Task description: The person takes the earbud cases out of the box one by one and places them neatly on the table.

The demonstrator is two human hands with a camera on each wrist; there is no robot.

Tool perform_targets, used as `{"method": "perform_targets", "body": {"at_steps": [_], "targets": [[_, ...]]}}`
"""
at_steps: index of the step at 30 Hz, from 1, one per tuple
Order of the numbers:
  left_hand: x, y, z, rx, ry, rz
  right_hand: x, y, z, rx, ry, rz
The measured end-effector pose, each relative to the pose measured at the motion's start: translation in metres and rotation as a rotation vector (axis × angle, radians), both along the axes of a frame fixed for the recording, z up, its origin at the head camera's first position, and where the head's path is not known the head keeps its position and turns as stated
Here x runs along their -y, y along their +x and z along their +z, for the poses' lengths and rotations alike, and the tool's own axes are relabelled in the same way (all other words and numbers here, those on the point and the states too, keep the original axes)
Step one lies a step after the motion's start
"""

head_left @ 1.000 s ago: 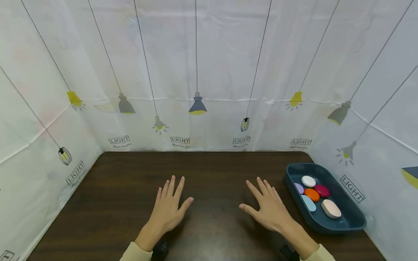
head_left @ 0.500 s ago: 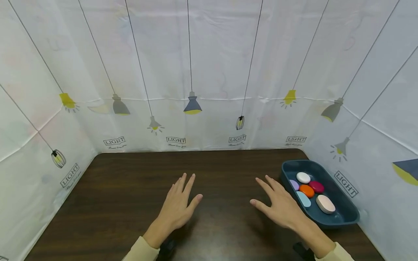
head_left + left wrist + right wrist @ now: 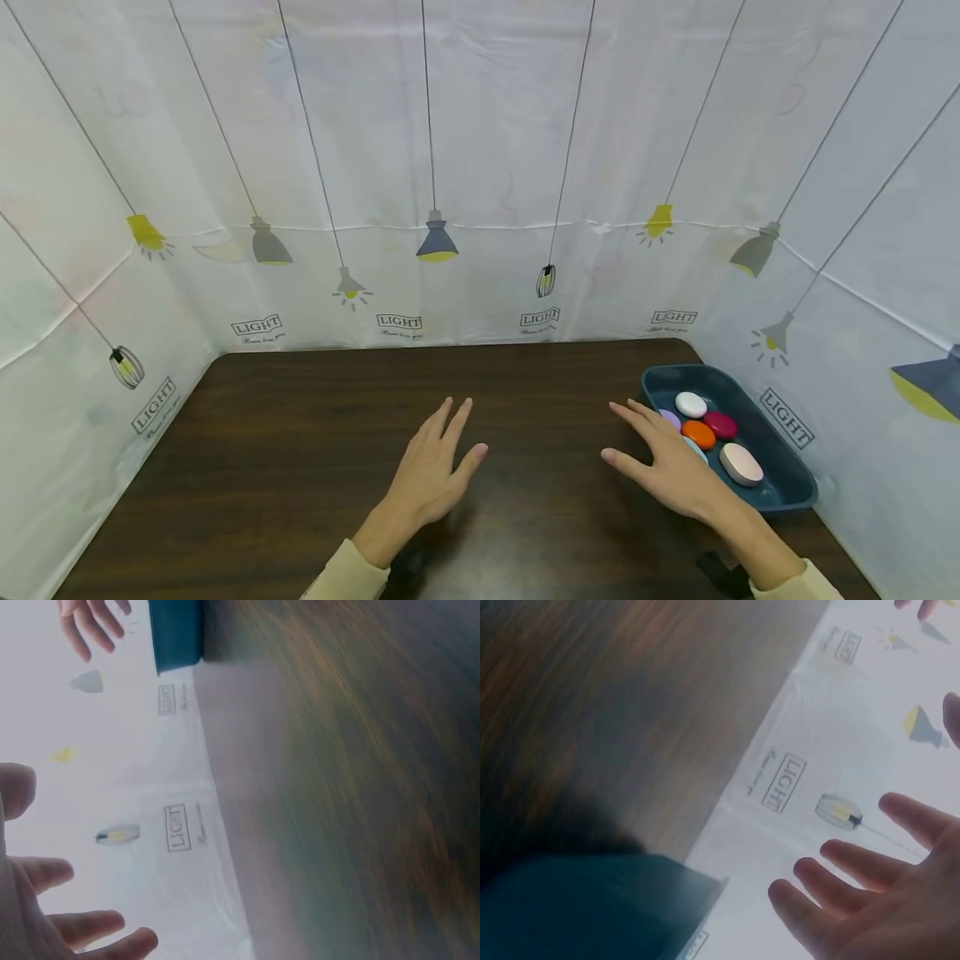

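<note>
My left hand (image 3: 429,477) hovers over the middle of the dark table, palm down, fingers extended and holding nothing. Close to the left side of a dark blue tray (image 3: 801,492) is my right hand (image 3: 678,467), also with extended fingers and nothing in it; in the head view it covers part of the tray's left rim. Smooth pebble-like pieces lie in the tray: a white one (image 3: 691,405), a crimson one (image 3: 721,425), an orange one (image 3: 699,434), a cream one (image 3: 741,464), plus lilac and light blue ones partly hidden by the right hand.
The dark wooden table (image 3: 315,433) spreads below both hands. A white curtain (image 3: 495,150) printed with hanging lamps encloses its back and both sides. The tray stands near the table's right edge, beside the curtain.
Both hands have moved to the right, the right one coming nearer the tray and overlapping it in view. The whole scene has shifted slightly left as the head turned.
</note>
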State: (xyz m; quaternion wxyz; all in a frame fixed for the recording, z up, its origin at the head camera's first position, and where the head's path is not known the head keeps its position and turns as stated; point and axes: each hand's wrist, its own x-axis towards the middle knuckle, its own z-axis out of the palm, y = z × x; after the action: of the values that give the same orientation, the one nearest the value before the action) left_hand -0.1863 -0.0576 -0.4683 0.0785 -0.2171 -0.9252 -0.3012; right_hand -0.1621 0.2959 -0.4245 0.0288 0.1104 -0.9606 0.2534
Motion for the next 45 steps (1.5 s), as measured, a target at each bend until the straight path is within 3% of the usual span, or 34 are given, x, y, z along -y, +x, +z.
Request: {"method": "perform_targets", "body": {"at_steps": [13, 21, 29, 45], "targets": [[-0.03, -0.004, 0.004, 0.036, 0.021, -0.053, -0.033, -0.002, 0.011, 0.018, -0.004, -0.007], [-0.047, -0.004, 0.004, 0.02, 0.073, -0.073, -0.054, -0.003, 0.013, 0.014, -0.043, -0.008], [-0.063, -0.007, 0.002, 0.021, 0.093, -0.099, -0.082, -0.002, 0.013, -0.026, -0.053, -0.016], [-0.091, -0.01, 0.005, 0.065, 0.125, -0.149, -0.127, -0.017, 0.007, 0.018, -0.029, -0.055]]}}
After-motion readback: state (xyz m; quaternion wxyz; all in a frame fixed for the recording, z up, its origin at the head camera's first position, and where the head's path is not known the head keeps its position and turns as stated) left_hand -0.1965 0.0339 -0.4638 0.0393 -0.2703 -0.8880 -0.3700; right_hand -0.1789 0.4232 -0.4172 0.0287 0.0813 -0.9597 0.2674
